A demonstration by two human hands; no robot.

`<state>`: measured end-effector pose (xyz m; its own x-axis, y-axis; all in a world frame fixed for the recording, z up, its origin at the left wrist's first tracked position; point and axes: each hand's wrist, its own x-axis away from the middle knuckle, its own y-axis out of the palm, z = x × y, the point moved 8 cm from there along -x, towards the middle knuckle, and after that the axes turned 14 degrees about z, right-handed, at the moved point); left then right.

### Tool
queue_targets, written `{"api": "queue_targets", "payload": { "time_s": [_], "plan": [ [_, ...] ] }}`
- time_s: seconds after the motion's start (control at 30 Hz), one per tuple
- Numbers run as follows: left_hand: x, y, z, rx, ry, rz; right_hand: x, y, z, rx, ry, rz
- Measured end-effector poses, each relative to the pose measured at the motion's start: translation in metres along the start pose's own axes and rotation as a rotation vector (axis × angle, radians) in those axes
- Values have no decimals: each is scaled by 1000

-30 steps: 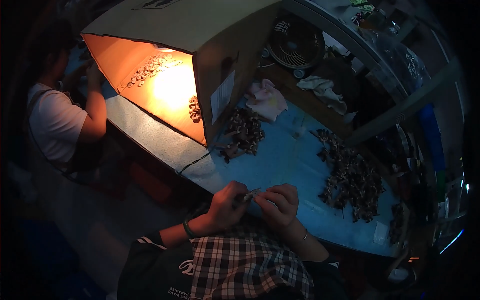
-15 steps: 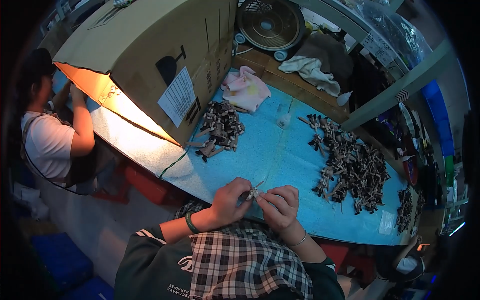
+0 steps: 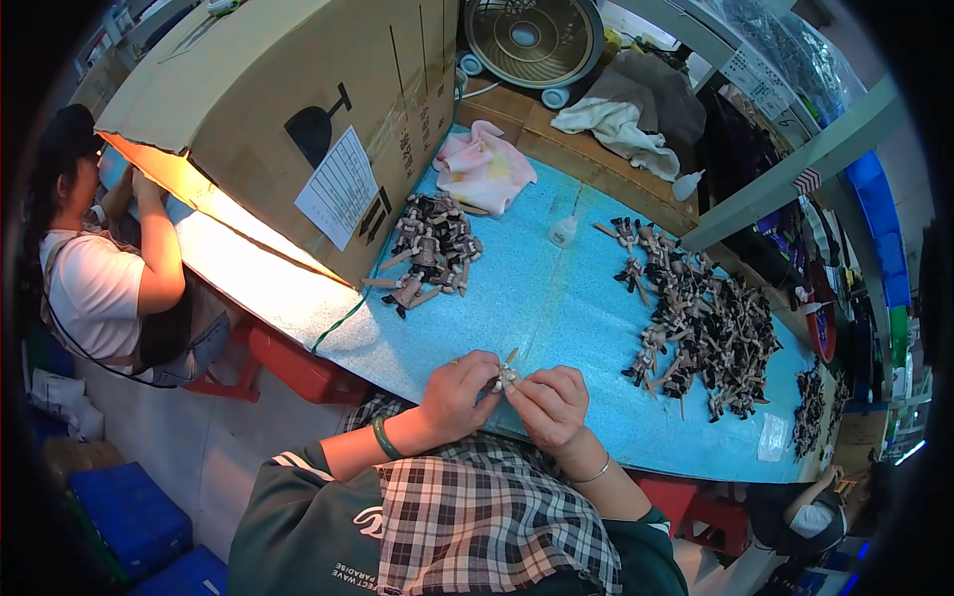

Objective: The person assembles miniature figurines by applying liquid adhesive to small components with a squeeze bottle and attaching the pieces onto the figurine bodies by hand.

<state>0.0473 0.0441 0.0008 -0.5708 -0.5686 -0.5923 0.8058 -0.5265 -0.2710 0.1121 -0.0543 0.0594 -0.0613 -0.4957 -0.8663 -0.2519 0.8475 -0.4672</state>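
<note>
My left hand (image 3: 461, 394) and my right hand (image 3: 549, 405) meet over the front edge of the blue-covered table (image 3: 517, 288). Between their fingertips they pinch a small pale figurine (image 3: 506, 378) with a thin stick-like part pointing up. Its finer details are too small to make out. Beyond my left hand lies a small pile of brown and dark figurines (image 3: 432, 248). To the right spreads a much larger heap of similar figurines (image 3: 706, 328).
A big cardboard box (image 3: 298, 129), lit inside, stands at the left. A pink cloth (image 3: 485, 169), a small white squeeze bottle (image 3: 562, 231) and a fan (image 3: 532, 40) are farther back. Another person (image 3: 109, 258) works at the left. A grey post (image 3: 795, 164) rises at the right.
The view has shifted slightly. The stick-like part of the figurine now points more steeply upward; both hands keep their pinch in about the same place.
</note>
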Motion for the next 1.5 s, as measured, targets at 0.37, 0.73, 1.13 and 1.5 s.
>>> {"api": "queue_targets", "payload": {
  "time_s": [0.37,0.73,1.13,1.5],
  "plan": [
    [3,2,-8,-161,-59,-237,7,8,19,-122,-60,-151],
    [-11,8,-13,-10,-74,-161,30,17,74,-295,923,-185],
    [-7,0,-14,-117,-72,-41,57,58,80,-729,1356,-415],
    [-7,1,-11,-177,-27,-54,58,53,83,-589,1370,-371]
  ]
}}
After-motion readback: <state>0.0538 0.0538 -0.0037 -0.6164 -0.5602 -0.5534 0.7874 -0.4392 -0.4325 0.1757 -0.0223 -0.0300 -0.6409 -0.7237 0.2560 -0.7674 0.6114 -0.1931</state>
